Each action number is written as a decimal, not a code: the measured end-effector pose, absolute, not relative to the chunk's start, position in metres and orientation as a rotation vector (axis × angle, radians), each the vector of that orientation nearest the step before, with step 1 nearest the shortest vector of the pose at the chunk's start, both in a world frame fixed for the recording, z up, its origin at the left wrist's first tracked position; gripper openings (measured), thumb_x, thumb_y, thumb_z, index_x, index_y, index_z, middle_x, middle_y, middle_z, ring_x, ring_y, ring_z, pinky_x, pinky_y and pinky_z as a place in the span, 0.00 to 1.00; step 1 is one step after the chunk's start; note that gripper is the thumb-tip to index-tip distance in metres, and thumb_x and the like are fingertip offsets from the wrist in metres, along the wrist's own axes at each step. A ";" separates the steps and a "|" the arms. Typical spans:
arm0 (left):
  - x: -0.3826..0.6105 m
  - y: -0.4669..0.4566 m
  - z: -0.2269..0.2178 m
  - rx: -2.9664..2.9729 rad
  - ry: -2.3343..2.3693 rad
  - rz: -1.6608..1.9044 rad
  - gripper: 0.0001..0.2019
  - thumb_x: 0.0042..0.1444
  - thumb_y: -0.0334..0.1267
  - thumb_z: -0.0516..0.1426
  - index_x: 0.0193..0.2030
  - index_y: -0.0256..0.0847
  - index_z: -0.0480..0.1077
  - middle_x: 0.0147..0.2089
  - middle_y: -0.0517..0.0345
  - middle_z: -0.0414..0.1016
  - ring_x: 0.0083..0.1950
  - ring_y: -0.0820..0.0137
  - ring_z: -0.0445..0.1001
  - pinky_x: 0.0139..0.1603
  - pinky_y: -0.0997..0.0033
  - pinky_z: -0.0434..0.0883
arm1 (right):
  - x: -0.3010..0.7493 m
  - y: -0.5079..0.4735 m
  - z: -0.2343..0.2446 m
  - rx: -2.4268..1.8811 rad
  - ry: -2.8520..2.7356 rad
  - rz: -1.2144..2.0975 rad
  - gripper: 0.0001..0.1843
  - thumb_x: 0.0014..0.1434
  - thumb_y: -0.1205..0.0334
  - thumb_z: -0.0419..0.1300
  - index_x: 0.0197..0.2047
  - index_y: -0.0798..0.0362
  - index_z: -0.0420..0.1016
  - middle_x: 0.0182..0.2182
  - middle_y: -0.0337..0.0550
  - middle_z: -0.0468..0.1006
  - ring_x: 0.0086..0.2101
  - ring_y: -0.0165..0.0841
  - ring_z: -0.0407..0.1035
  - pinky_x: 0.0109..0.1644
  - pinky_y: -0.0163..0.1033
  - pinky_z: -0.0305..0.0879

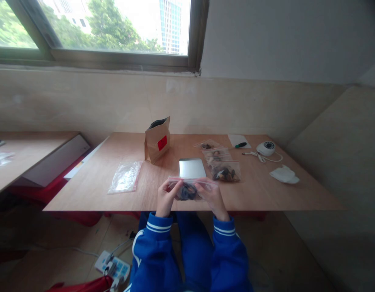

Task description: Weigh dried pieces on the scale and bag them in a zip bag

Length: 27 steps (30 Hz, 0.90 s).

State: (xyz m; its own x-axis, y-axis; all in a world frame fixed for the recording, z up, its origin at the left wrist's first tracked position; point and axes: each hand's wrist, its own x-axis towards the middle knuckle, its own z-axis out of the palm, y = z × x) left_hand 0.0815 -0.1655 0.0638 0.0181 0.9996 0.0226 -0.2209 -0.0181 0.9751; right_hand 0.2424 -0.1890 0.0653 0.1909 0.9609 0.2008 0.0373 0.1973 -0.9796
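Both my hands hold a small clear zip bag (189, 187) with dark pieces inside, just above the near edge of the wooden table (266, 194). My left hand (164, 198) pinches the bag's left end and my right hand (212, 198) pinches its right end, fingers closed along the red zip strip. Directly behind the bag lies a flat silver scale (192, 167). To the right of it sit three filled clear bags (225, 172) in a row. Blue sleeves with white stripes cover both forearms.
A brown paper pouch (157, 140) with a red label stands open at the back. A stack of empty clear bags (125, 176) lies at the left. At the far right are a white round device (266, 148) with a cable, a pen on paper (240, 144) and a white cloth (284, 174). A power strip (113, 267) lies on the floor.
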 end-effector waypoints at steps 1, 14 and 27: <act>0.081 -0.165 0.065 1.078 1.022 1.308 0.15 0.46 0.46 0.65 0.35 0.36 0.77 0.35 0.52 0.81 0.37 0.66 0.78 0.35 0.70 0.74 | 0.243 -0.190 0.065 -1.166 -1.167 0.905 0.13 0.52 0.52 0.65 0.33 0.54 0.78 0.31 0.44 0.80 0.33 0.36 0.75 0.39 0.39 0.72; 0.074 -0.165 0.071 1.128 1.047 1.299 0.17 0.44 0.48 0.66 0.33 0.34 0.78 0.22 0.58 0.75 0.21 0.75 0.69 0.19 0.77 0.65 | 0.241 -0.192 0.070 -1.214 -1.116 0.831 0.13 0.52 0.52 0.65 0.31 0.54 0.78 0.30 0.44 0.81 0.34 0.37 0.75 0.40 0.40 0.72; 0.073 -0.163 0.080 1.143 0.996 1.278 0.16 0.45 0.48 0.65 0.29 0.34 0.75 0.20 0.61 0.72 0.21 0.78 0.67 0.20 0.79 0.64 | 0.240 -0.194 0.074 -1.121 -1.165 0.907 0.11 0.53 0.53 0.65 0.34 0.52 0.79 0.34 0.43 0.81 0.37 0.37 0.75 0.42 0.40 0.72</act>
